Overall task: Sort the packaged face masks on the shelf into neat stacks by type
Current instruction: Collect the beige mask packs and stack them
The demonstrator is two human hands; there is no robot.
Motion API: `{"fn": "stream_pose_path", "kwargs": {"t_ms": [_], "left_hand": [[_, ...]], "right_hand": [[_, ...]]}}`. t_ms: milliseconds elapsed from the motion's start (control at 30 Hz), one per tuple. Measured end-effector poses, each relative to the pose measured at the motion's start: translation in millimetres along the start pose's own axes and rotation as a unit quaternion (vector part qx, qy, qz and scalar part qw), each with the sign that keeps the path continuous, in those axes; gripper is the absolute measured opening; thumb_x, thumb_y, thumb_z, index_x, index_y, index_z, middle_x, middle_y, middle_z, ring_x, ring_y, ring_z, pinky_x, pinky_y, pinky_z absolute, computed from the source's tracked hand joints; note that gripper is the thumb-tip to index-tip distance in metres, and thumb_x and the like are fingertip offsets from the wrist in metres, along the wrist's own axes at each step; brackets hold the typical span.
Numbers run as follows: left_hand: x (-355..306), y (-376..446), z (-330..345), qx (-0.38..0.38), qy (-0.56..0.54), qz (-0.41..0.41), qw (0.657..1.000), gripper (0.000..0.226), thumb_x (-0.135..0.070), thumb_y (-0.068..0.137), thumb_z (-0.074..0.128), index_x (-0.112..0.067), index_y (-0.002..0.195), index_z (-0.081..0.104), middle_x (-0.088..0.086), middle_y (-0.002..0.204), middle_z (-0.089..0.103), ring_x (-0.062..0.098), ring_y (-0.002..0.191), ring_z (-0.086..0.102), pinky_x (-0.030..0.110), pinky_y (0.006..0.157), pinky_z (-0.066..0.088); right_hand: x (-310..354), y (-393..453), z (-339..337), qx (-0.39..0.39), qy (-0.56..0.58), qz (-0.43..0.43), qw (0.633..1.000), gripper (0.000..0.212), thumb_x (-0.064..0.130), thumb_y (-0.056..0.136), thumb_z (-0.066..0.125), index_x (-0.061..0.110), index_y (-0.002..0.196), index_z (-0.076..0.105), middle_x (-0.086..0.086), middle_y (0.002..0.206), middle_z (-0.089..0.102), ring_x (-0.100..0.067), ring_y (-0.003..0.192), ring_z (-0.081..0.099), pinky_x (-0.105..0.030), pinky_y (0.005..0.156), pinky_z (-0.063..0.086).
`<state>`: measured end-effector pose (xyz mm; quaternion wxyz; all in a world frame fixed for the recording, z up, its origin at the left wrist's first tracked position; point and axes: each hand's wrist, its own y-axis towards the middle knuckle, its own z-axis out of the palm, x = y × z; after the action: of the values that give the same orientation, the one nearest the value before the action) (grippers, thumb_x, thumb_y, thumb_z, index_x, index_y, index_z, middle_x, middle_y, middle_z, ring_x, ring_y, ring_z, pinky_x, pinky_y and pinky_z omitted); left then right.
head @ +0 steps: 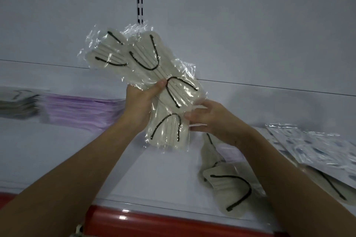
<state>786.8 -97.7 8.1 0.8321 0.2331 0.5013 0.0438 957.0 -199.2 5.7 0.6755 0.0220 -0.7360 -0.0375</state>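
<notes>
Beige packaged masks with black ear loops, several of them in clear wrappers, are held fanned out in the air above the white shelf, not yet squared into a stack. The left hand grips the bunch near its middle, thumb pressed across the front. The right hand pinches the right edge of the lowest wrapper, apparently pulling it into line with the others.

Below the right forearm, more loose beige masks lie crooked on the shelf, still to be gathered. Right of them is a spread of patterned blue-and-white packets, overlapping and untidy, with another beige mask partly tucked under them.

At the left the work looks done: a lilac mask stack sits level against the back panel, and a grey stack just beside it, though both are blurred.

By this showing the sorting is somewhere around midway: two types are stacked, the beige type is in hand, and the patterned type is untouched.
</notes>
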Motion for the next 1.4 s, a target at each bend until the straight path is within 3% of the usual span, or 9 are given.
{"fn": "stream_pose_path", "kwargs": {"t_ms": [233,367,567,667,767,933,1033,1167,1400], "left_hand": [[-12.1,8.9,-9.0,-0.162,-0.046,-0.003,0.986,0.035,-0.011,0.075,0.084,-0.01,0.101,0.063,0.013,0.103,0.073,0.032,0.1,0.071,0.047,0.082,0.056],[-17.7,8.6,-11.8,-0.151,-0.012,-0.003,0.988,0.027,-0.007,0.078,0.079,-0.012,0.098,0.061,0.0,0.083,0.071,0.017,0.067,0.068,0.031,0.056,0.052],[-6.0,-3.8,-1.8,0.122,0.152,-0.063,0.979,0.057,-0.033,0.087,0.071,-0.003,0.131,0.051,0.005,0.106,0.074,0.014,0.099,0.072,0.026,0.077,0.058],[-5.8,-15.2,5.7,0.191,0.205,-0.049,0.959,0.05,-0.036,0.087,0.067,-0.005,0.121,0.048,-0.003,0.085,0.072,-0.008,0.079,0.067,0.011,0.07,0.052],[-3.5,-17.0,6.2,0.182,0.227,-0.007,0.957,0.048,-0.007,0.079,0.079,0.002,0.122,0.06,-0.001,0.099,0.074,0.005,0.089,0.072,0.017,0.073,0.054],[-8.3,-13.9,2.0,0.129,0.2,0.056,0.97,0.043,0.002,0.078,0.078,0.001,0.119,0.064,0.002,0.106,0.074,0.013,0.098,0.073,0.022,0.078,0.057],[-7.4,-13.4,4.2,0.138,0.201,0.042,0.969,0.052,-0.003,0.075,0.082,-0.003,0.123,0.062,0.003,0.111,0.073,0.013,0.102,0.071,0.024,0.081,0.058],[4.1,-10.6,0.0,0.194,0.216,-0.018,0.957,0.082,-0.018,0.06,0.094,-0.013,0.132,0.053,0.003,0.124,0.068,0.014,0.113,0.067,0.031,0.091,0.057],[18.9,-15.1,2.7,0.167,0.271,-0.008,0.948,0.052,-0.005,0.082,0.079,-0.017,0.126,0.054,-0.004,0.116,0.068,0.002,0.101,0.067,0.021,0.087,0.055]], "right_hand": [[7.5,0.5,-36.6,-0.18,-0.03,-0.07,0.981,0.014,-0.006,0.088,0.062,0.006,0.093,0.07,-0.005,0.07,0.063,-0.016,0.062,0.057,-0.028,0.06,0.047],[25.9,-4.8,-61.8,-0.321,0.159,-0.138,0.923,0.027,0.0,0.088,0.051,0.019,0.07,0.058,0.006,0.052,0.05,-0.007,0.047,0.045,-0.021,0.048,0.033],[18.4,3.7,-14.5,-0.237,0.015,-0.147,0.96,0.027,-0.005,0.092,0.052,0.014,0.075,0.057,-0.001,0.058,0.055,-0.012,0.049,0.049,-0.023,0.046,0.039],[5.3,5.4,6.6,-0.203,-0.103,-0.144,0.963,0.011,0.005,0.094,0.06,0.013,0.088,0.063,-0.009,0.083,0.065,-0.015,0.068,0.06,-0.029,0.063,0.05],[2.2,4.9,7.7,-0.197,-0.12,-0.165,0.959,0.01,0.01,0.092,0.066,0.015,0.1,0.062,-0.006,0.095,0.065,-0.011,0.078,0.061,-0.025,0.07,0.05],[7.7,2.8,-4.3,-0.157,-0.189,-0.195,0.95,0.071,0.029,0.084,0.078,0.03,0.139,0.033,-0.001,0.135,0.051,-0.014,0.12,0.055,-0.03,0.096,0.052],[8.3,2.4,-9.2,-0.095,-0.144,-0.171,0.97,0.05,0.014,0.094,0.067,0.018,0.136,0.04,-0.007,0.115,0.068,-0.017,0.102,0.07,-0.032,0.084,0.058],[11.7,0.7,-30.3,-0.079,-0.186,-0.095,0.975,0.048,0.048,0.093,0.062,0.02,0.13,0.051,-0.005,0.12,0.067,-0.018,0.106,0.068,-0.04,0.09,0.055],[9.9,-9.7,-60.3,-0.088,-0.295,0.041,0.95,0.033,0.029,0.106,0.042,0.009,0.105,0.068,-0.008,0.099,0.073,-0.028,0.092,0.07,-0.04,0.085,0.056]]}}
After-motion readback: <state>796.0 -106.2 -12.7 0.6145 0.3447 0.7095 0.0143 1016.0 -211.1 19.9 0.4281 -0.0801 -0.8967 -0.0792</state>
